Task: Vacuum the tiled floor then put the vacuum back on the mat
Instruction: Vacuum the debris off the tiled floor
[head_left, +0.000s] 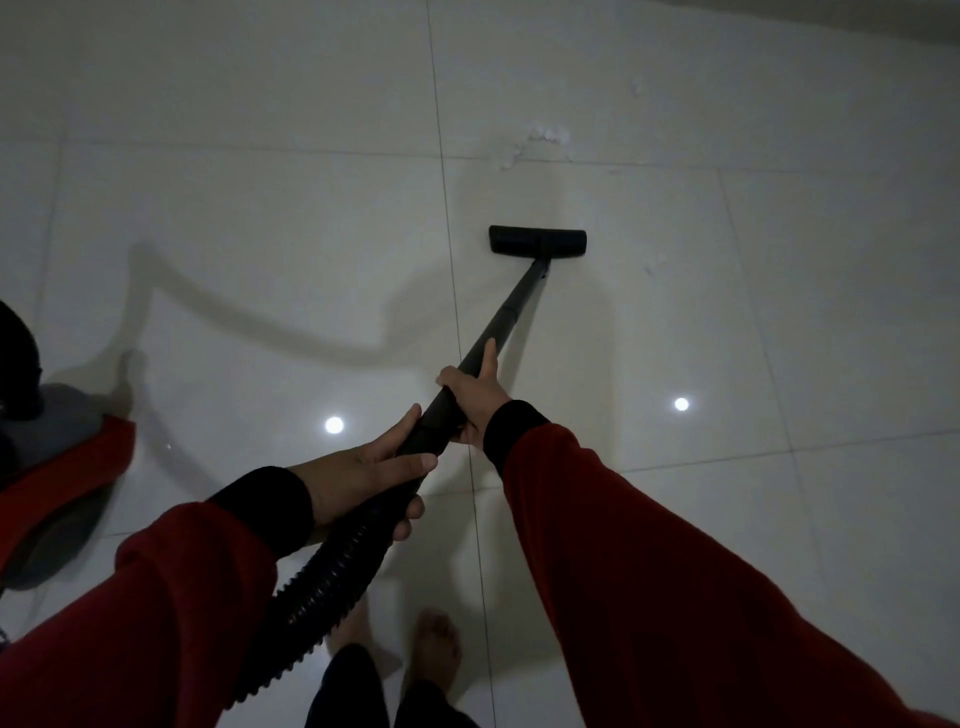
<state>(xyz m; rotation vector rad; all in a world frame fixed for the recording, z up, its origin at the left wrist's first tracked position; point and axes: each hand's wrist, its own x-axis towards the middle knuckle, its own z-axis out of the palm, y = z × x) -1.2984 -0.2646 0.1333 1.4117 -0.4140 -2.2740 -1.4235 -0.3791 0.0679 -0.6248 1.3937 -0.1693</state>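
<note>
1. The left hand (358, 467) grips the wand (498, 327) where the ribbed hose (332, 587) joins.
2. The right hand (472, 400) clasps the wand higher up.
3. The floor head (537, 240) rests on the tiled floor (260, 208), near white debris (540, 137).
4. The red vacuum body (57, 457) sits at the left edge.

Open tiled floor (779, 291) is being left clear around the vacuum head (537, 240), except for white crumbs (540, 137) lying just beyond it. The left edge is being blocked by the vacuum body (57, 457).
</note>
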